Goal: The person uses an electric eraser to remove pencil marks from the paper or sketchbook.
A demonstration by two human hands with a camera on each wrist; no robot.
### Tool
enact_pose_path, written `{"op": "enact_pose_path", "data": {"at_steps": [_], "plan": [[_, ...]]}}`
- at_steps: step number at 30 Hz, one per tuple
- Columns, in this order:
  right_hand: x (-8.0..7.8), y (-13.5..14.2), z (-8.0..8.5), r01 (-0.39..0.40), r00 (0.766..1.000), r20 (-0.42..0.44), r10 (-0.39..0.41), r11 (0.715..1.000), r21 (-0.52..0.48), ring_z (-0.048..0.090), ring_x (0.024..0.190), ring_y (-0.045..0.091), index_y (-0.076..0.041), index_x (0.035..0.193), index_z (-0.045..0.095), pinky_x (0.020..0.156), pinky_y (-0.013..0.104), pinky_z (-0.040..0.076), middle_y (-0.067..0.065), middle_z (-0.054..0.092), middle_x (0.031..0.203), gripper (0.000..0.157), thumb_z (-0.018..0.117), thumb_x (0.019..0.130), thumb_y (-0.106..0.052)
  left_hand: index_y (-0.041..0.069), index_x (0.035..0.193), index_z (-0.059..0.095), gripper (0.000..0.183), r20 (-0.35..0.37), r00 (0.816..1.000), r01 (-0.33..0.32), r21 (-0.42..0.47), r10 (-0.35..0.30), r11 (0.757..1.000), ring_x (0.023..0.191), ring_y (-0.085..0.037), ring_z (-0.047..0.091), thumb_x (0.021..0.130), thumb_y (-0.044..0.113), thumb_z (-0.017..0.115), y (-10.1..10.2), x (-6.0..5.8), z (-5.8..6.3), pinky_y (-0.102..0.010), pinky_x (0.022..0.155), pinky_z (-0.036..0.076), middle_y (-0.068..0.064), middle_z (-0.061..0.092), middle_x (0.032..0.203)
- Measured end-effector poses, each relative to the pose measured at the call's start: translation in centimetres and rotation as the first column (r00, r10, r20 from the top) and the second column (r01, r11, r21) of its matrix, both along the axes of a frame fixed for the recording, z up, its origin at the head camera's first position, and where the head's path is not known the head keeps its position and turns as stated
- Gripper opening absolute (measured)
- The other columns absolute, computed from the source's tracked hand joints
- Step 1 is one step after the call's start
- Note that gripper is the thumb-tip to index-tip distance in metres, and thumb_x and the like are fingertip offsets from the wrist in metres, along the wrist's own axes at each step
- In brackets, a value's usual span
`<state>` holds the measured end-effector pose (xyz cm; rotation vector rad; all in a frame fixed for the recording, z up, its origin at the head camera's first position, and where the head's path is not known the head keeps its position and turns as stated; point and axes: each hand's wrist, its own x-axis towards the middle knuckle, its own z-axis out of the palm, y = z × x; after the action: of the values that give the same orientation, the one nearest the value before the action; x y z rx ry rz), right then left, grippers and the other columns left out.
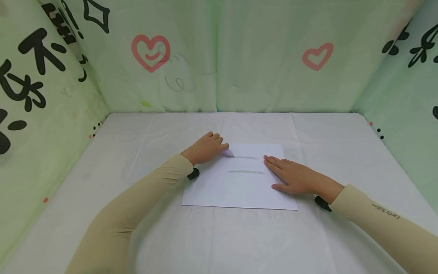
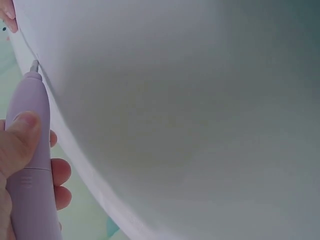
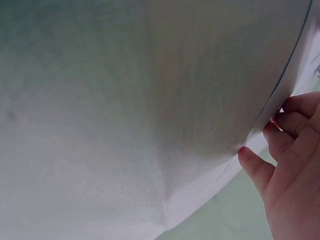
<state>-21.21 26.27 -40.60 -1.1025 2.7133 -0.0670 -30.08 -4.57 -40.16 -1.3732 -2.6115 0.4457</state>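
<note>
A sheet of white paper (image 1: 212,190) lies on the table with two grey horizontal strokes on it, an upper stroke (image 1: 247,157) and a lower stroke (image 1: 246,172). My left hand (image 1: 207,147) grips a thick lilac pen-shaped tool (image 2: 31,145), thumb on one side and fingers curled round the other. Its narrow grey tip (image 2: 35,66) points at the paper, by the left end of the upper stroke. On the paper's right side my right hand (image 1: 294,176) rests palm down, fingers extended. In the right wrist view its fingertips (image 3: 246,153) touch the sheet.
A white cloth covers the table (image 1: 239,243). Pale green curtains (image 1: 260,76) with hearts and black marks enclose the back and both sides. A black wrist strap part (image 1: 194,174) shows under the left wrist, another (image 1: 322,203) under the right.
</note>
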Motion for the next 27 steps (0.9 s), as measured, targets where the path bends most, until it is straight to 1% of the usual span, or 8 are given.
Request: {"op": "enact_pose_path", "data": {"at_steps": [7, 10, 14, 18, 22, 27], "plan": [[0.04, -0.04, -0.03, -0.004, 1.0, -0.006, 0.004, 1.0, 0.001, 0.024, 0.142, 0.034, 0.004, 0.146, 0.024, 0.111, 0.05, 0.027, 0.018, 0.021, 0.155, 0.07, 0.051, 0.095, -0.036, 0.017, 0.116, 0.056, 0.019, -0.028, 0.999, 0.016, -0.005, -0.017, 1.0, 0.093, -0.022, 0.056, 0.097, 0.019, 0.051, -0.04, -0.01, -0.07, -0.035, 0.085, 0.043, -0.006, 0.065, 0.102], [0.04, -0.05, 0.0, -0.001, 1.0, -0.005, 0.001, 1.0, 0.008, 0.024, 0.142, 0.034, 0.004, 0.146, 0.023, 0.111, 0.05, 0.027, 0.018, 0.021, 0.155, 0.07, 0.051, 0.095, -0.036, 0.017, 0.116, 0.056, 0.019, -0.021, 0.999, 0.029, -0.001, -0.029, 1.0, 0.093, -0.022, 0.056, 0.097, 0.018, 0.05, -0.06, -0.01, -0.11, -0.034, 0.085, 0.043, -0.006, 0.065, 0.102], [0.07, -0.08, 0.12, 0.002, 1.0, 0.0, -0.002, 1.0, 0.009, 0.024, 0.142, 0.035, 0.004, 0.146, 0.023, 0.111, 0.05, 0.027, 0.018, 0.021, 0.155, 0.071, 0.052, 0.095, -0.036, 0.016, 0.115, 0.056, 0.019, -0.026, 0.999, 0.022, 0.009, -0.022, 1.0, 0.092, -0.022, 0.056, 0.097, 0.016, 0.049, -0.11, 0.02, -0.08, -0.035, 0.085, 0.044, -0.006, 0.065, 0.101], [0.1, -0.06, 0.18, 0.003, 1.0, 0.001, -0.003, 1.0, 0.003, 0.024, 0.142, 0.035, 0.004, 0.146, 0.024, 0.111, 0.051, 0.027, 0.018, 0.021, 0.155, 0.07, 0.052, 0.094, -0.035, 0.016, 0.114, 0.055, 0.018, -0.024, 0.999, 0.031, 0.014, -0.031, 0.999, 0.091, -0.022, 0.056, 0.097, 0.016, 0.049, -0.1, 0.01, -0.1, -0.034, 0.083, 0.043, -0.006, 0.064, 0.1], [0.07, -0.04, 0.1, -0.001, 1.0, -0.005, 0.001, 1.0, -0.007, 0.025, 0.142, 0.035, 0.004, 0.146, 0.024, 0.111, 0.05, 0.027, 0.018, 0.022, 0.155, 0.07, 0.052, 0.095, -0.036, 0.016, 0.114, 0.055, 0.018, -0.03, 0.999, 0.025, 0.005, -0.025, 1.0, 0.091, -0.021, 0.056, 0.098, 0.015, 0.048, -0.1, 0.0, -0.09, -0.034, 0.083, 0.043, -0.006, 0.064, 0.099], [-0.04, -0.02, -0.05, -0.001, 1.0, -0.008, 0.001, 1.0, -0.006, 0.025, 0.142, 0.034, 0.003, 0.146, 0.024, 0.111, 0.05, 0.028, 0.018, 0.022, 0.155, 0.071, 0.052, 0.095, -0.037, 0.016, 0.114, 0.055, 0.018, -0.014, 0.999, 0.037, 0.012, -0.037, 0.999, 0.092, -0.022, 0.056, 0.096, 0.017, 0.051, -0.03, 0.08, -0.06, -0.034, 0.084, 0.043, -0.006, 0.064, 0.1]]}}
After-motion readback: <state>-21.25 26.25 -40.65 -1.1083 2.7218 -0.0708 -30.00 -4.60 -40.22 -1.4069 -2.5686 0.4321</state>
